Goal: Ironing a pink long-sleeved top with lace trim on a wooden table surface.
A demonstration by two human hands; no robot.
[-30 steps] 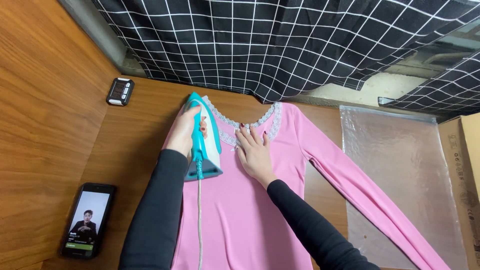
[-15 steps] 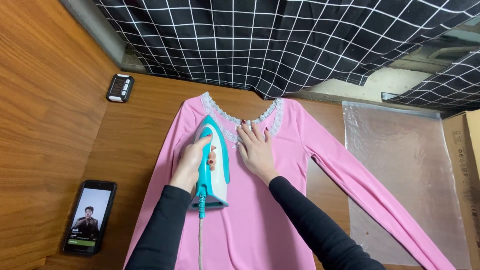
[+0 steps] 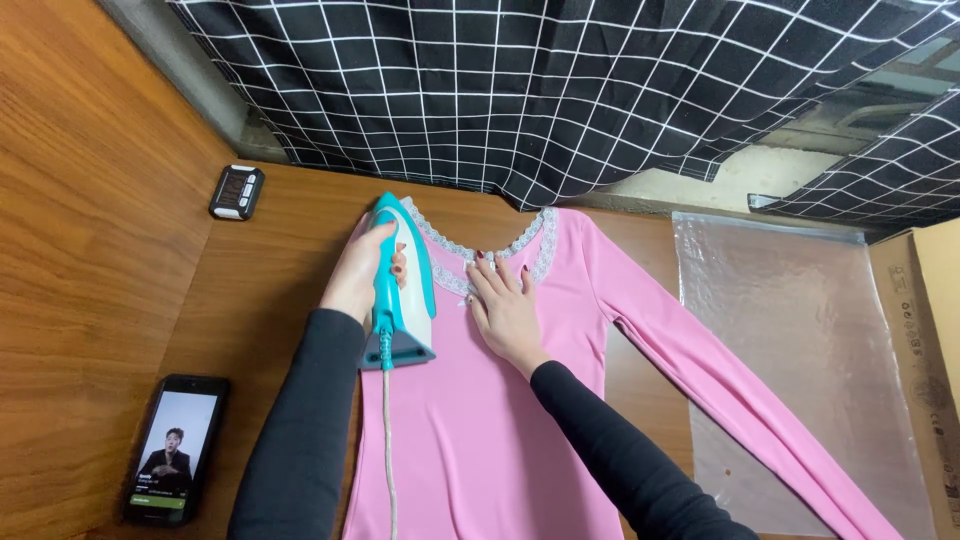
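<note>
A pink long-sleeved top (image 3: pixel 480 430) with a white lace neckline lies flat on the wooden table (image 3: pixel 260 290). My left hand (image 3: pixel 358 272) grips the handle of a teal and white iron (image 3: pixel 402 282), which rests on the top's left shoulder with its tip near the lace collar. The iron's cord (image 3: pixel 386 450) trails down toward me. My right hand (image 3: pixel 505 308) lies flat with fingers spread on the chest of the top, just below the neckline and right of the iron.
A phone (image 3: pixel 175 448) with a lit screen lies at the lower left. A small black timer (image 3: pixel 237 191) sits at the back left. A clear plastic sheet (image 3: pixel 800 330) lies on the right, by a cardboard box (image 3: pixel 925 340). Black checked fabric (image 3: pixel 560 90) hangs behind.
The iron slid down the top's left chest, then back up to the left shoulder by the collar. My right hand stayed pressed below the neckline.
</note>
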